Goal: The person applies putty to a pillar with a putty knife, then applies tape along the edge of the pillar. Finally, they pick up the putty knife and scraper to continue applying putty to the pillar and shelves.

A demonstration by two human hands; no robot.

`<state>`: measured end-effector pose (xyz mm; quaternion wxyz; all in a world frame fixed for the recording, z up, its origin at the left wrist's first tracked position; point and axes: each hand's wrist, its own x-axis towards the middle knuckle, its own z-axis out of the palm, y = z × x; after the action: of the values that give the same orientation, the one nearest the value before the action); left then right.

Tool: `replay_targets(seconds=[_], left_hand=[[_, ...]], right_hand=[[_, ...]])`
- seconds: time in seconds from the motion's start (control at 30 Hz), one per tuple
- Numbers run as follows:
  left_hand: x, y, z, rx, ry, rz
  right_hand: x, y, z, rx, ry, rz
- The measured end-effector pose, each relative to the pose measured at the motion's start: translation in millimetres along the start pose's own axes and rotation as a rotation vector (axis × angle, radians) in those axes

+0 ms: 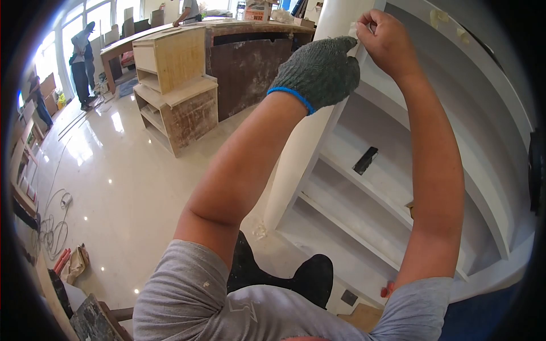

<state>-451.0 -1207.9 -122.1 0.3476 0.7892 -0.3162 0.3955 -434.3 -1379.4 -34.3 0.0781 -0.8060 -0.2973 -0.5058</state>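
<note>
My left hand (318, 71) wears a grey knit glove with a blue cuff and rests against the front edge of a white shelving unit (364, 204), high up. My right hand (387, 40) is bare and pinches a small white scrap (355, 29) against the same edge, just right of the gloved hand. Whether the glove grips anything is hidden behind its back. The shelves below are white and mostly bare.
A small black block (365, 160) lies on a middle shelf. An unfinished wooden cabinet (176, 85) and a long counter (250, 51) stand on the glossy floor. Two people (82, 65) stand by the far windows. Cables (54, 227) lie at the left.
</note>
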Motion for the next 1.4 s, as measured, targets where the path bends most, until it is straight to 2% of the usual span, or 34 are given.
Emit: replay_targets(seconds=[0.07, 0.27, 0.37, 0.47, 0.67, 0.77, 0.87, 0.97, 1.07, 1.17, 1.27, 1.4], left_hand=[[-2.9, 3.6, -2.5, 0.004, 0.017, 0.006], [3.3, 0.2, -1.5, 0.057, -0.023, 0.020], [4.6, 1.9, -1.4, 0.045, -0.032, 0.004], [8.4, -6.7, 3.5, 0.083, -0.005, 0.082], [14.0, 0.9, -6.6, 0.048, -0.158, -0.025], [14.7, -3.0, -3.7, -0.004, -0.159, -0.017], [16.7, -9.4, 2.1, 0.073, -0.108, 0.056], [14.6, -6.9, -4.5, 0.017, -0.135, 0.034], [18.9, -26.4, 6.8, 0.292, -0.106, 0.353], [11.9, -2.0, -4.4, 0.024, -0.125, -0.013], [9.1, -7.7, -0.6, 0.085, -0.091, 0.068], [7.4, 3.9, -3.1, 0.002, -0.140, -0.079]], right_hand=[[-0.3, 1.9, 0.2, 0.019, 0.012, -0.014], [3.6, 7.4, -5.5, -0.004, -0.141, 0.193], [2.6, -1.1, -5.3, -0.025, -0.027, 0.054], [2.8, 1.4, -4.1, -0.005, 0.011, -0.040], [-1.2, -6.3, -7.0, -0.026, 0.009, 0.027], [0.8, -5.7, -7.1, -0.014, -0.018, 0.069], [2.4, -6.2, -6.6, -0.078, 0.073, 0.064], [10.8, -3.2, -12.7, -0.093, 0.007, 0.013], [19.1, -7.3, -17.4, -0.024, -0.125, 0.152], [20.8, -6.4, -18.1, 0.019, -0.126, 0.168], [20.3, -16.7, -25.3, 0.006, -0.180, 0.189], [18.8, -10.5, -15.6, 0.037, -0.163, 0.266]])
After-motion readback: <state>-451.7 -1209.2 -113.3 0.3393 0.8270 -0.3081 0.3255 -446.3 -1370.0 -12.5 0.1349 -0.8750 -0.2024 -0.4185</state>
